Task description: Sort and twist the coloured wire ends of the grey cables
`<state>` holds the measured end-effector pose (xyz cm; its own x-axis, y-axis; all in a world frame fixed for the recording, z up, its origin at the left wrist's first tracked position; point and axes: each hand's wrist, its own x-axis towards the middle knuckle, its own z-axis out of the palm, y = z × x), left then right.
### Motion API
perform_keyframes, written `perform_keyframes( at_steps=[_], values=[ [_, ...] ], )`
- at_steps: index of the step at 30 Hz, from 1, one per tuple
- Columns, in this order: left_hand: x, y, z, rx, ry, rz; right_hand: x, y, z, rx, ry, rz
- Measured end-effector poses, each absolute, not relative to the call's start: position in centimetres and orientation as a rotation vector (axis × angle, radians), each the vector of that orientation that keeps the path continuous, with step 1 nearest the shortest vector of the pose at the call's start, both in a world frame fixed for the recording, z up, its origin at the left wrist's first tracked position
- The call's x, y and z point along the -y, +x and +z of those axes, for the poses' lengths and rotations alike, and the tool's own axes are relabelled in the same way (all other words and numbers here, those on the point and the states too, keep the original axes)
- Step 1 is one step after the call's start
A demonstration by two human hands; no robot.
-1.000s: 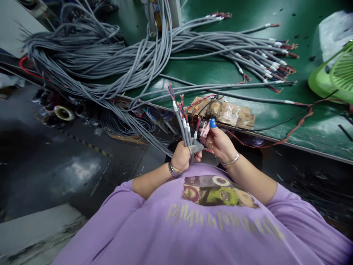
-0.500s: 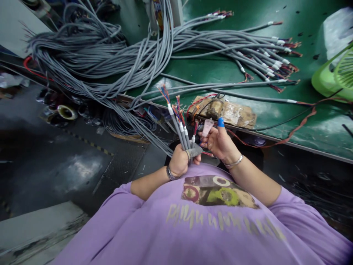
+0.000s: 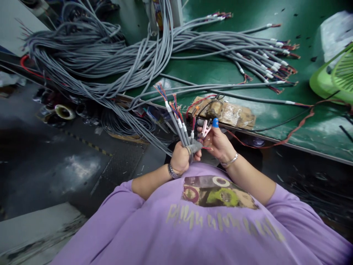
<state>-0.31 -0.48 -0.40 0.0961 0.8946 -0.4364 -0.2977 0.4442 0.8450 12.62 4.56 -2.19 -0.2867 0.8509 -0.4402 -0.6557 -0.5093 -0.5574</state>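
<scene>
My left hand (image 3: 180,159) is closed around several grey cables (image 3: 182,130), with a grey cover on its thumb. The cables point up from the fist, and their white-banded ends show bare coloured wires (image 3: 160,90). Close beside it on the right, my right hand (image 3: 217,145) has a blue cover on the thumb tip and holds a small pink clothes peg (image 3: 205,129) between thumb and fingers. The peg is beside the shortest cable end (image 3: 192,133). Thin red wires (image 3: 207,148) stick out between the two hands. Part of my right fingers is hidden behind the peg.
A large heap of grey cables (image 3: 91,66) lies across the green table (image 3: 275,117), stripped ends towards the right. Near the table's edge is a stained wooden block (image 3: 238,114). A green fan (image 3: 331,77) stands at the right. Wire coils (image 3: 127,121) sit below the table.
The pink peg has turned in my right hand, from its broad face to its side. My right thumb has shifted slightly left and down. My left hand still grips the cables.
</scene>
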Motion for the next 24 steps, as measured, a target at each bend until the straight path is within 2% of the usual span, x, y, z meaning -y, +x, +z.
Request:
perform_keyframes(
  at_steps=[8,15,24],
  values=[
    [0.4,-0.6,-0.6,-1.156,0.661,0.993,-4.7,12.2,-2.0,0.345,-0.87,1.793],
    [0.3,-0.4,-0.4,-1.159,0.673,0.98,-4.7,12.4,-2.9,0.309,-0.8,1.931],
    [0.3,-0.2,-0.8,-1.164,0.667,0.962,-5.1,12.1,-2.9,0.264,-0.831,1.879]
  ],
)
